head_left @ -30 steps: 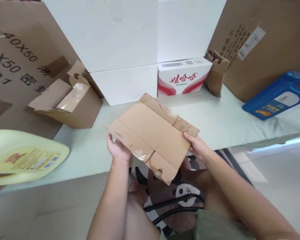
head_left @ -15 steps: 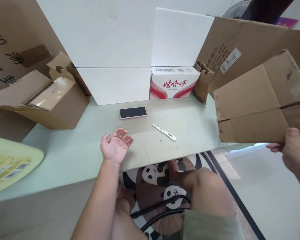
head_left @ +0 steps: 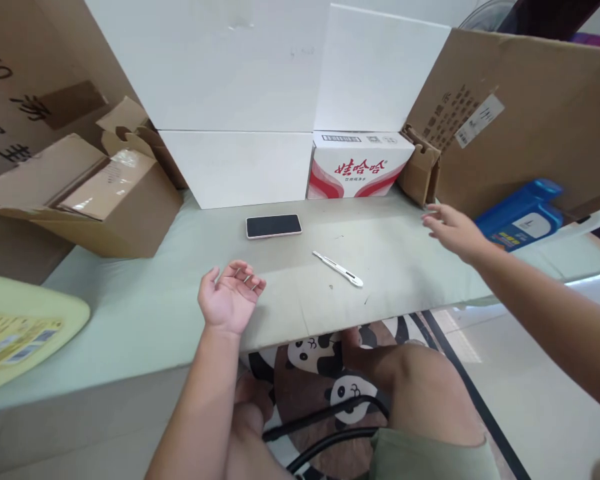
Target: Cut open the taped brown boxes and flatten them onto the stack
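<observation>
My left hand (head_left: 231, 297) rests palm up over the front of the cloth-covered table (head_left: 280, 293), fingers loosely curled and holding nothing. Beyond it lies a phone (head_left: 273, 226) with a dark screen. To the right of the phone is a white utility-knife-like tool (head_left: 338, 269), thin at one end. My right hand (head_left: 453, 230) reaches over the table's right side, its fingers apart and empty. It is nearest to a small brown carton (head_left: 420, 170), and a blue bottle (head_left: 523, 217) lies tilted just beyond the wrist.
A red-and-white box (head_left: 360, 167) stands at the back beside white panels (head_left: 235, 170). On the left are an open cardboard box (head_left: 130, 207) and a pale yellow bottle (head_left: 30, 327). A large cardboard sheet (head_left: 545, 113) borders the right side.
My right hand has let go of the folded cardboard piece, which is out of view, and moved left over the table. The blue bottle is now uncovered. My left hand has barely moved.
</observation>
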### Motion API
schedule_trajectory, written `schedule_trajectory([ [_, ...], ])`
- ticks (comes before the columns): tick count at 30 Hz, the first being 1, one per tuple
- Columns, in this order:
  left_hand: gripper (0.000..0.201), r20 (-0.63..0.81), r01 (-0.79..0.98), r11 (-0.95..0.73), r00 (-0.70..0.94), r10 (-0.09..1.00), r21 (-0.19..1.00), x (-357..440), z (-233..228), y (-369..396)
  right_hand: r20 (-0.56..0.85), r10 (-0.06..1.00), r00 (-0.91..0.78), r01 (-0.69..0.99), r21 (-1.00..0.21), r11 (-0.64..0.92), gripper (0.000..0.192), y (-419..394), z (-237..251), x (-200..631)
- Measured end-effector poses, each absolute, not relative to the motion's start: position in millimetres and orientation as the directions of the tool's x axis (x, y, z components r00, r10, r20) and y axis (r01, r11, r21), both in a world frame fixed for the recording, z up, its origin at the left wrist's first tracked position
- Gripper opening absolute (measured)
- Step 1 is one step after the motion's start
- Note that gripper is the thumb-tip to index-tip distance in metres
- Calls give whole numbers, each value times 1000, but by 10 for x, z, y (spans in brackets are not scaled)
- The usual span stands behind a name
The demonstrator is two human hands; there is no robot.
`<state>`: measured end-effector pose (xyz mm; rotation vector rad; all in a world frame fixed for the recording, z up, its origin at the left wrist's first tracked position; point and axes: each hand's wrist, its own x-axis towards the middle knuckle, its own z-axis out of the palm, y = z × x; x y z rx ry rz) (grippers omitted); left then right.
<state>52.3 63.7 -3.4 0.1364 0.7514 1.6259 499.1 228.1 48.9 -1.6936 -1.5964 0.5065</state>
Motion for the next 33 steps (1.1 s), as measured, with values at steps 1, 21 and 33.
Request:
schedule_trajectory([
  [1, 30, -320, -848, -19, -221, 921, 529, 509, -22, 627, 145, 984, 106, 697, -717, 31, 41, 2183, 453, 4887],
  [21, 39, -249, -912, -306, -374, 893, 274, -108, 108, 247, 226, 350, -909, 258, -353, 899, 42, 1417, 705, -130],
  [33, 31, -404, -571, -606, -821, 404, 554, -249, 16, 239, 367, 456, -811, 261, -471, 843, 31, 1523, 615, 70],
])
